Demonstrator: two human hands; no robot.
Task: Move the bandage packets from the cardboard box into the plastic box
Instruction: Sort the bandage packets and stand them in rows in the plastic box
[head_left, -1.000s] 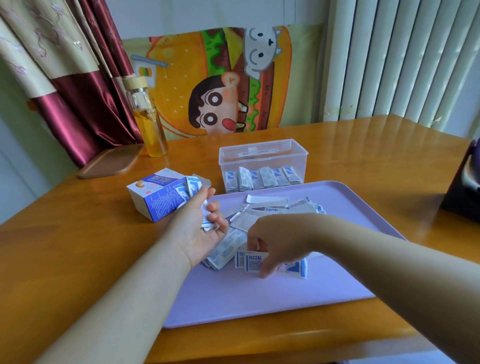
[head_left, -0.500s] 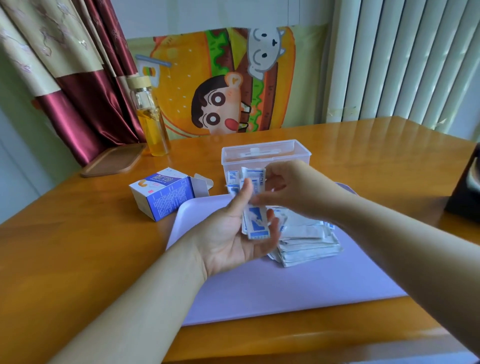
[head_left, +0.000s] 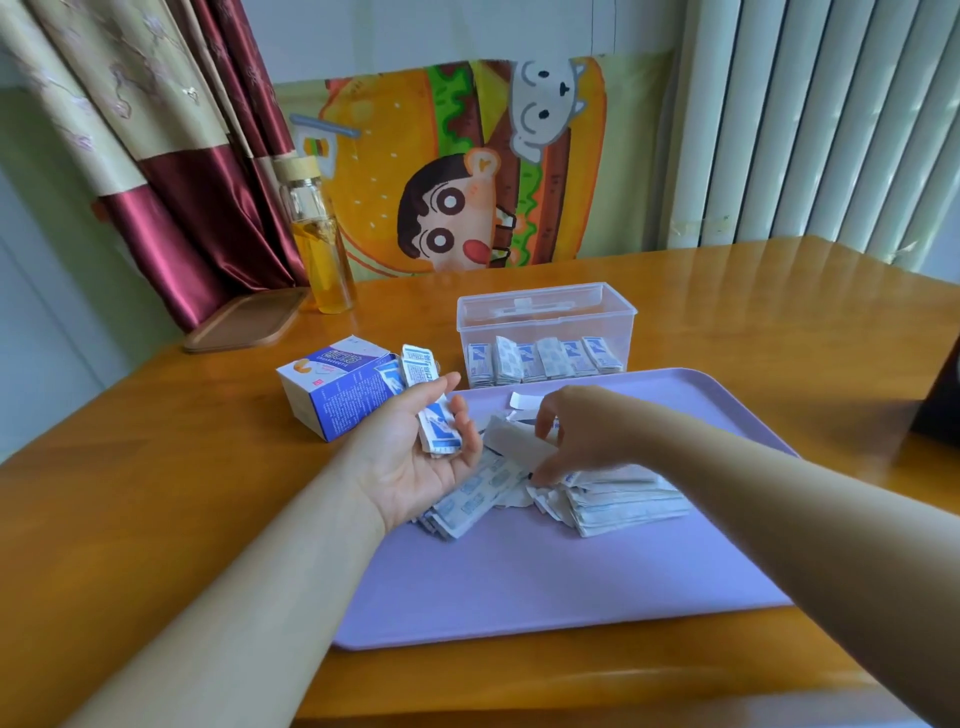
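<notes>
The task looks partway done. The plastic box (head_left: 545, 312), open at the tray's 12 o'clock, already has a row of packets (head_left: 540, 358) standing on edge along its near wall, with much of the space behind them apparently still free.

The cardboard box (head_left: 337, 387) lies on its side on the tabletop (head_left: 156, 493), at about 10 o'clock from the lilac tray (head_left: 571, 571). Its open end is turned toward the tray, and whether anything remains inside cannot be seen.

Most of what is left sits between the two boxes, in a loose pile (head_left: 618, 501) of bandage packets spread over the middle of the tray. Some are stacked flat and some are fanned out toward 8 o'clock.

The left grip (head_left: 415, 452) is palm up just beside the cardboard box, with its fingers lightly curled round a small held stack (head_left: 439, 428) of blue-and-white packets. The right grip (head_left: 582, 431) arches over the pile from 3 o'clock, thumb and fingers set fairly wide either side of a pale packet (head_left: 514, 441). The blur there makes it impossible to tell whether they have closed on it.

Judging by the pile, the larger share of the transfer is still ahead — gathering a handful, squaring it up, then standing it in the plastic box beside the row.
</notes>
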